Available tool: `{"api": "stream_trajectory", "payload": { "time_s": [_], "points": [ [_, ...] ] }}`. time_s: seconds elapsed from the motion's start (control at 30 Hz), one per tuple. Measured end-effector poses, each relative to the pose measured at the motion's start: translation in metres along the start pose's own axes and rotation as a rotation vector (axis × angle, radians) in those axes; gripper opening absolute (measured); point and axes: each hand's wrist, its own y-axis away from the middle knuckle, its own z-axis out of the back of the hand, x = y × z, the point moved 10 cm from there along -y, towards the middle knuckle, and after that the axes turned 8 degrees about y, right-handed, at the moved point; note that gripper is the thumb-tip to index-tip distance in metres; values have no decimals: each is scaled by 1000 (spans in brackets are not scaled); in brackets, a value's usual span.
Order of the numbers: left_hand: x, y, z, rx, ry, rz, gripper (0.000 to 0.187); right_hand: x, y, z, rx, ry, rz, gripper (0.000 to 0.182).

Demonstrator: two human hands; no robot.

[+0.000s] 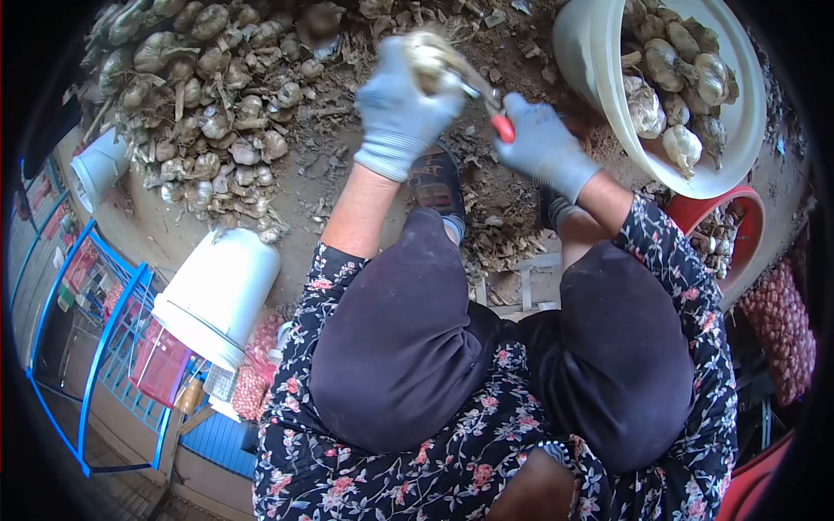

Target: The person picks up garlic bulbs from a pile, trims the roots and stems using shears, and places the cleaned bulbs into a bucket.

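Note:
My left hand [404, 104], in a grey-blue glove, is wrapped round a garlic bulb [427, 54] near the top middle; the bulb is slightly blurred. To its right my right hand [545, 143], gloved alike, grips red-handled shears [502, 128]. The metal end of the shears points up and left and meets the stem beside the bulb. How far the blades are apart is too small to tell. Beneath both hands the ground is strewn with dry skins and stem scraps [495, 208].
A large garlic heap [204, 95] lies at the upper left. A tipped white tub [608, 104] holds bulbs at the upper right, with a red bucket [756, 226] below it. White buckets [221, 286] and blue railings [109, 339] stand left. A red net sack [782, 330] is far right.

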Motion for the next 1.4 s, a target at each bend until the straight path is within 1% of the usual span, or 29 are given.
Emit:
{"api": "stream_trajectory", "payload": {
  "time_s": [0.03, 0.07, 0.1, 0.17, 0.2, 0.3, 0.33, 0.37, 0.43, 0.47, 0.5, 0.57, 0.6, 0.63, 0.73, 0.8, 0.87, 0.93, 0.97, 1.03, 1.07, 1.1, 1.17, 1.2, 1.23, 1.3, 1.33, 1.37, 1.4],
  "points": [
    [-3, 5, -16, 157, -11, 21, 57, -3, -2, 10, -45, 30, -49, 29],
    [1, 6, -16, 133, 50, 63, 60, -4, -2, 10, -73, 33, -27, 28],
    [23, 3, -14, 64, 290, 96, 56, -9, -2, 13, -116, 34, -14, 28],
    [60, 4, -16, 79, 710, 361, 54, -28, 4, 9, -112, 31, -57, 27],
    [60, 6, -16, 81, 776, 408, 55, -33, 9, 6, -86, 22, -93, 28],
    [60, 7, -11, 36, 775, 402, 58, -20, 18, 6, -78, 95, -10, 30],
    [64, 4, -7, 44, 664, 322, 60, -12, 18, 7, -88, 132, 55, 35],
    [68, 10, -8, 42, 664, 331, 60, -9, 18, 6, -79, 132, 56, 35],
    [51, 4, 7, -19, 413, 208, 62, -4, 14, 3, -44, 262, 37, 40],
    [50, 6, 8, -24, 407, 255, 66, -2, 13, 3, -48, 261, 37, 40],
    [46, 5, 11, -25, 406, 252, 66, 1, 13, 3, -46, 251, 45, 43],
    [41, 8, 12, 25, 92, 253, 73, 4, 12, 0, -41, 242, 53, 45],
    [35, 12, 1, 95, 154, 206, 75, 4, 11, -1, -48, 242, 46, 45],
    [24, 15, 3, 4, 138, 102, 76, 5, 10, 0, -56, 243, 42, 46],
    [30, 16, 5, -1, 81, 122, 72, 8, 11, -4, 9, 218, 42, 47],
    [28, 15, 14, -111, 65, 37, 72, 10, 15, -6, -27, 224, 61, 43],
    [23, 15, 12, -136, 18, -8, 71, 11, 16, -5, -60, 226, 73, 40],
    [10, 17, 12, -176, -79, -86, 69, 8, 10, -14, 49, 148, 43, 38],
    [8, 14, 12, -178, -76, -93, 69, 7, 8, -12, 42, 149, 41, 38],
    [17, 13, 10, -148, 13, 6, 69, 5, 5, -10, -13, 77, 46, 33],
    [16, 13, 8, -147, 13, 6, 69, -4, 0, -10, -81, -27, 24, 31],
    [21, 12, 1, -124, 176, 45, 68, -6, -1, -9, -82, -26, 26, 31],
    [31, 10, -13, -73, 500, 121, 67, -11, 0, -1, -160, -131, 31, 30],
    [51, 8, -19, -60, 793, 271, 68, -18, 0, -2, -115, -129, -5, 31],
    [62, 9, -25, 20, 991, 423, 70, -24, 3, -2, -118, -128, 1, 31],
    [61, 9, -24, 120, 1305, 509, 50, -41, 10, -38, 173, -539, -88, 32],
    [64, 10, -22, 115, 1302, 507, 50, -37, 18, -55, 328, -797, -103, 30],
    [61, 13, -29, 135, 1612, 555, 51, -38, 20, -60, 328, -796, -100, 30],
    [56, 15, -35, 158, 1925, 598, 53, -24, 21, -58, 352, -854, -32, 29]
  ]
}}
